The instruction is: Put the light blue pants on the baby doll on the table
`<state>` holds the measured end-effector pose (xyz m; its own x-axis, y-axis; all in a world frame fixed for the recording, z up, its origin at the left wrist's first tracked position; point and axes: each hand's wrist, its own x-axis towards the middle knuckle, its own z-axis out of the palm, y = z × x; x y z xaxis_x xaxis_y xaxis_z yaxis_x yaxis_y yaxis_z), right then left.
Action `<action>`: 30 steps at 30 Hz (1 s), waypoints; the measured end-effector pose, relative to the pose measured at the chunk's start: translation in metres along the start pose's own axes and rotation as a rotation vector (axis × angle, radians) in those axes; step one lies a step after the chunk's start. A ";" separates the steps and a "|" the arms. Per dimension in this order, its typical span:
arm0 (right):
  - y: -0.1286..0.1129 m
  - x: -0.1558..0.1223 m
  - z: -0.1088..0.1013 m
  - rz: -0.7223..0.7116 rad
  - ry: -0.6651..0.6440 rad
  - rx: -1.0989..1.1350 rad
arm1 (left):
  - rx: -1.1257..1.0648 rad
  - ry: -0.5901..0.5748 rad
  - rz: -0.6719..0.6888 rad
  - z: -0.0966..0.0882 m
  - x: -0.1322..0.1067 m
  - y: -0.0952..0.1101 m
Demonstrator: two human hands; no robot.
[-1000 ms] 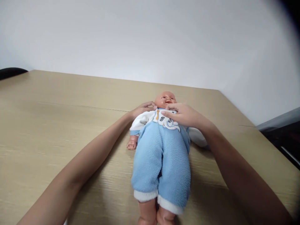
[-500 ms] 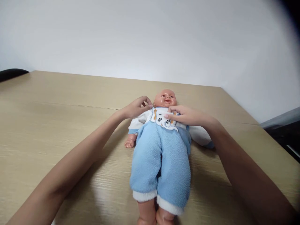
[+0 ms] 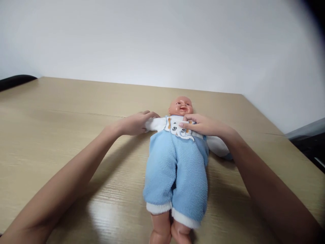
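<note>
A bald baby doll [image 3: 177, 162] lies on its back on the table, head away from me. It wears a fleecy outfit with light-blue trousers, white cuffs and a white top bearing an elephant face [image 3: 180, 129]. My left hand [image 3: 134, 122] is closed around the white sleeve [image 3: 154, 124] at the left, holding it out sideways; the doll's hand there is hidden. On the doll's chest, near the collar, lies my right hand [image 3: 203, 124], its thumb and bent forefinger gripping the doll's upper body. The other sleeve [image 3: 218, 146] lies partly behind my right wrist.
The wooden table [image 3: 76, 98] has a thin seam running across it. Behind stands a pale wall [image 3: 142, 40]. A black curved object [image 3: 17, 81] shows at the far left, and something dark [image 3: 309, 145] stands beyond the right edge.
My left hand has moved from the doll's shoulder down and left onto the sleeve, and has swung that arm outward. My right hand has stayed on the chest.
</note>
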<state>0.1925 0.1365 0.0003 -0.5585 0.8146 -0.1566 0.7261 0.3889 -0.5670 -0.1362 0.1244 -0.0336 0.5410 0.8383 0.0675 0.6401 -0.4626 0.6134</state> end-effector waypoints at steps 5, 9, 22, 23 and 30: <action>0.000 0.000 0.001 0.020 -0.001 0.016 | 0.245 -0.051 0.063 -0.009 -0.010 0.019; -0.001 0.000 0.002 0.026 0.020 0.041 | 0.206 -0.052 0.009 -0.019 -0.019 0.039; 0.001 0.002 0.005 -0.034 0.075 0.087 | -0.231 -0.413 -0.014 -0.012 -0.009 0.031; 0.001 0.002 0.005 -0.036 0.075 0.089 | -0.239 -0.396 -0.008 -0.011 -0.008 0.029; 0.005 0.000 0.005 -0.035 0.067 0.080 | -0.026 -0.265 -0.030 -0.006 -0.004 0.028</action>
<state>0.1943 0.1366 -0.0064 -0.5528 0.8292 -0.0824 0.6710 0.3843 -0.6341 -0.1236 0.1099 -0.0113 0.6483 0.7450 -0.1572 0.6454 -0.4282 0.6325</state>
